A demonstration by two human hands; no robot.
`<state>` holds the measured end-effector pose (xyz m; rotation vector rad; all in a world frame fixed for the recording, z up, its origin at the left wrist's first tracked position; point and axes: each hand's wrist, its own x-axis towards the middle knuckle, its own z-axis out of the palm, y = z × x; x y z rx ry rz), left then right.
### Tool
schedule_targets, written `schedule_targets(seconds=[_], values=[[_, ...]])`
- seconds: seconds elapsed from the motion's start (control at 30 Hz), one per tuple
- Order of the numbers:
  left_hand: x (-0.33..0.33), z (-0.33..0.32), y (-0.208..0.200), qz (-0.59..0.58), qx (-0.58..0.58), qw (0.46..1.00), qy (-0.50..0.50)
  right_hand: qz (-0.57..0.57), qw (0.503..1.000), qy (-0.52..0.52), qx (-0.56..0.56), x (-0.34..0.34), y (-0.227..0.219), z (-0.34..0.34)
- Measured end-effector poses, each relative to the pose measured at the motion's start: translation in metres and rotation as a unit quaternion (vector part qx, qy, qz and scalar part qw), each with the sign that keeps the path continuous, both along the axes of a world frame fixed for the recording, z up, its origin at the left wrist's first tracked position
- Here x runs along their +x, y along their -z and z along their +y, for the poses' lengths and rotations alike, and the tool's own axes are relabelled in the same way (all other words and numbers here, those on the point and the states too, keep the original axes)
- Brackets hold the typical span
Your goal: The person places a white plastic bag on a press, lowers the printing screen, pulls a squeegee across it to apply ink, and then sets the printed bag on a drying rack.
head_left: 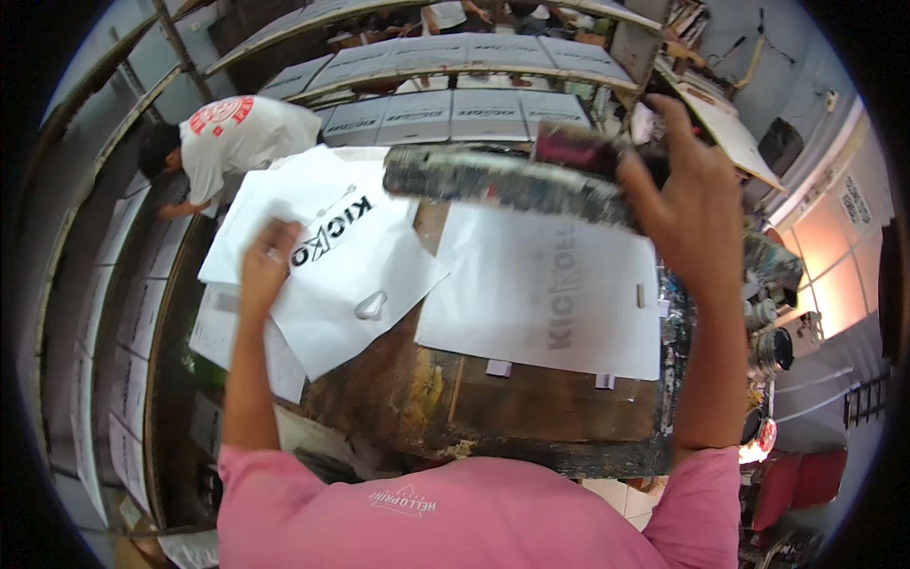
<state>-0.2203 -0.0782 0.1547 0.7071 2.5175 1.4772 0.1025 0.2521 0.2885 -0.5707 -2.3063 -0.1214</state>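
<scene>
My left hand (270, 254), smeared by motion, is over a white bag (393, 261) with black lettering and a cut-out handle hole. This bag lies loosely on a stack of white sheets (237, 218); whether my fingers grip it cannot be made out. A second white bag (493, 284), with fainter grey lettering, lies flat on the worktable (379, 403). Above its far edge stands a raised, ink-stained printing frame (502, 180). My right hand (687, 194) is at the frame's right end, thumb and forefinger spread apart. Behind the frame shows a dark reddish piece (573, 147), partly hidden.
Racks with shelves of printed white bags (488, 114) stand beyond the table, and another rack (114, 322) runs along the left. A person in a white shirt (242, 133) bends at the far left. Cans (773, 351) stand at the right, near a red chair (796, 484).
</scene>
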Motion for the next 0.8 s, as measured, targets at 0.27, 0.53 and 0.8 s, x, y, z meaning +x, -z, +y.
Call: schedule_targets(seconds=[0.27, 0.53, 0.8], values=[[0.258, 0.019, 0.090, -0.471, 0.491, 0.717, 0.153, -0.284, 0.940, -0.161, -0.101, 0.068, 0.125, -0.051], [0.255, 0.001, 0.201, -0.583, 0.340, 0.737, 0.024, -0.309, 0.902, -0.140, -0.266, 0.083, 0.249, -0.081], [0.256, -0.008, 0.208, -0.549, 0.273, 0.788, 0.063, -0.243, 0.951, -0.151, -0.119, -0.030, 0.300, 0.042]])
